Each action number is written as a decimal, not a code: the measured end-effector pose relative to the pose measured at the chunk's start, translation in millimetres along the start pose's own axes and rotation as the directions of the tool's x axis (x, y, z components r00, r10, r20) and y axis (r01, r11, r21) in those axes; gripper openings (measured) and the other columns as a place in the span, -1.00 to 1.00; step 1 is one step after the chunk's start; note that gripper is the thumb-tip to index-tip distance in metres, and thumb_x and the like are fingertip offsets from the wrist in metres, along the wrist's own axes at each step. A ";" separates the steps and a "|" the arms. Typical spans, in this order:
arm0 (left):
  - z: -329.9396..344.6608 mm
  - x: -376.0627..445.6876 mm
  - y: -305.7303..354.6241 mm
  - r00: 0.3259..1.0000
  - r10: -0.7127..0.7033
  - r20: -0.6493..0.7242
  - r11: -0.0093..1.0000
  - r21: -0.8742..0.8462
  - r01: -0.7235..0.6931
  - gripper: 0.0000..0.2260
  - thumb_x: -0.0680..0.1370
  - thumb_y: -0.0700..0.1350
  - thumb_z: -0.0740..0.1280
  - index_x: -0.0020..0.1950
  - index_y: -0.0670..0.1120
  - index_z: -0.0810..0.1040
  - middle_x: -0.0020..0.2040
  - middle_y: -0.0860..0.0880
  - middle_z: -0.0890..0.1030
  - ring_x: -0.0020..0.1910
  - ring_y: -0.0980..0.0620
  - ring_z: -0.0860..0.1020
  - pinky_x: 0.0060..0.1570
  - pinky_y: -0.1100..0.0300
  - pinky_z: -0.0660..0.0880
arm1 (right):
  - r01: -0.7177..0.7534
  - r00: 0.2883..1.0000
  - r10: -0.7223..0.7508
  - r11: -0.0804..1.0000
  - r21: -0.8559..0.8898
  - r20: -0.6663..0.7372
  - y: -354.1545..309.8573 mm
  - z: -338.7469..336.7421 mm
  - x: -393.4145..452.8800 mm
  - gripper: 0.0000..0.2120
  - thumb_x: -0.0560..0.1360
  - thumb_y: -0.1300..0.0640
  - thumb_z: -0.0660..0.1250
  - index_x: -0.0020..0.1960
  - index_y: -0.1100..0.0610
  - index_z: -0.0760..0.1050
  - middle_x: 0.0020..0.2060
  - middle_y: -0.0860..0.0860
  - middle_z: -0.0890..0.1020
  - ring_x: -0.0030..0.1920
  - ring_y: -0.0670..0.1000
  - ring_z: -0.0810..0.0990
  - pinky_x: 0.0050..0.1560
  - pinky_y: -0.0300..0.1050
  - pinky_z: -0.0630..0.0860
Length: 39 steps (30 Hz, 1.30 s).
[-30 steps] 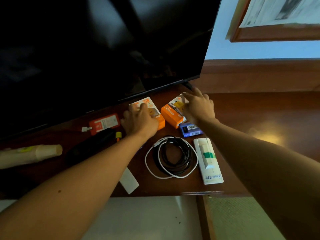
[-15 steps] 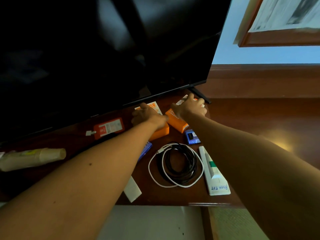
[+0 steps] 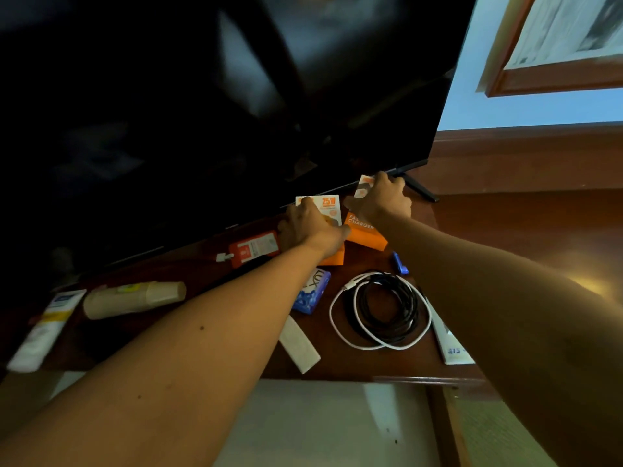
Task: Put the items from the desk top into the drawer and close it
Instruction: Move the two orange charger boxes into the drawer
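Pickup step: my left hand (image 3: 308,227) gripped the 25W charger box (image 3: 328,210), my right hand (image 3: 381,200) the second charger box (image 3: 365,235), both beneath the television (image 3: 202,106) (drawer unseen). Next: lift, carry down.

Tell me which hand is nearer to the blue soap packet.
Left. The left hand rests on an orange box just beyond the blue soap packet; the right hand is farther right.

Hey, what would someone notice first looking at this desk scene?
Both hands reach to the desk's far edge: the left hand and the right hand each rest on an orange charger box under the big dark TV screen. Nearer lies a coil of black and white cables.
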<state>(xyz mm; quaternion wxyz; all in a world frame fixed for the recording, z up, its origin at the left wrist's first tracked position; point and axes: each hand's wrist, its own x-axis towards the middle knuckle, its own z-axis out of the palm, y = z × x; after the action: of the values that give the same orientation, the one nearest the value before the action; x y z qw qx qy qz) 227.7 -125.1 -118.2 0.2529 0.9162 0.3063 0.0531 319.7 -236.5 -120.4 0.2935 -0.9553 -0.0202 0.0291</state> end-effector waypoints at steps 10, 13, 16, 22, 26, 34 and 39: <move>-54.9 -121.7 -58.8 0.989 0.143 0.044 0.989 -0.055 -0.140 -0.22 0.30 0.30 0.44 0.44 0.08 0.30 0.39 -0.04 0.37 0.29 -0.21 0.43 0.14 -0.08 0.48 | 0.019 0.998 -0.018 0.999 0.028 -0.052 15.3 -48.3 -164.5 -0.21 0.39 -0.25 0.39 0.50 0.00 0.22 0.46 0.15 0.24 0.31 0.39 0.39 0.20 0.25 0.48; -61.5 -167.4 -85.7 0.991 0.095 0.094 0.989 -0.121 -0.083 -0.22 0.27 0.31 0.44 0.43 0.09 0.33 0.38 -0.04 0.39 0.31 -0.17 0.43 0.21 -0.06 0.46 | 0.025 0.998 -0.023 0.999 0.021 -0.055 22.8 -50.4 -230.4 -0.24 0.40 -0.21 0.40 0.49 0.00 0.23 0.46 0.14 0.25 0.30 0.36 0.39 0.22 0.23 0.46; -55.6 -213.9 -112.3 0.989 0.085 0.118 0.977 -0.206 -0.060 -0.26 0.23 0.28 0.42 0.37 0.13 0.38 0.31 -0.04 0.44 0.27 -0.14 0.48 0.20 -0.01 0.47 | 0.023 0.998 -0.022 1.000 0.010 -0.061 39.0 -42.7 -292.4 -0.22 0.33 -0.25 0.37 0.46 -0.01 0.25 0.46 0.15 0.26 0.29 0.35 0.43 0.27 0.22 0.43; -24.7 -303.9 -163.5 0.959 0.084 0.272 0.986 -0.163 -0.040 -0.25 0.27 0.35 0.42 0.40 0.19 0.30 0.34 0.02 0.38 0.26 -0.13 0.46 0.13 -0.01 0.45 | 0.004 0.994 0.002 0.999 -0.051 0.113 79.8 -16.9 -391.9 -0.23 0.33 -0.25 0.42 0.43 -0.09 0.19 0.45 0.11 0.25 0.32 0.33 0.39 0.29 0.23 0.42; -1.0 -332.7 -187.9 0.938 0.102 0.332 0.993 -0.097 -0.074 -0.26 0.36 0.35 0.40 0.45 0.17 0.22 0.40 0.03 0.32 0.27 -0.12 0.44 0.06 0.02 0.43 | 0.020 0.989 -0.009 0.997 -0.078 0.145 109.4 -8.6 -430.9 -0.21 0.41 -0.19 0.44 0.51 -0.05 0.16 0.50 0.12 0.19 0.43 0.27 0.27 0.37 0.17 0.35; 39.5 -343.7 -184.5 0.895 0.038 0.445 0.998 0.019 -0.052 -0.20 0.38 0.25 0.45 0.50 0.04 0.18 0.45 -0.07 0.22 0.32 -0.20 0.35 0.17 0.00 0.37 | 0.000 0.929 0.081 0.976 -0.220 0.360 154.8 24.7 -419.5 -0.17 0.37 -0.19 0.48 0.49 -0.08 0.12 0.47 0.11 0.17 0.30 0.40 0.38 0.22 0.23 0.45; 64.5 -348.9 -180.5 0.862 -0.030 0.506 0.999 0.046 0.008 -0.16 0.38 0.23 0.47 0.53 0.10 0.12 0.46 -0.11 0.18 0.33 -0.25 0.35 0.20 -0.06 0.40 | 0.065 0.873 0.091 0.952 -0.298 0.480 174.7 41.1 -401.6 -0.14 0.37 -0.17 0.52 0.50 -0.05 0.14 0.49 0.14 0.15 0.31 0.40 0.40 0.23 0.25 0.47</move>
<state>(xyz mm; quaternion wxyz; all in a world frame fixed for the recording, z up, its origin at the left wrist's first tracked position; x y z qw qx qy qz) -134.0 -234.6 -243.5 0.3058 0.9000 0.2393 -0.1982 -79.9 -380.3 -235.0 0.1280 -0.9506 -0.0914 0.2677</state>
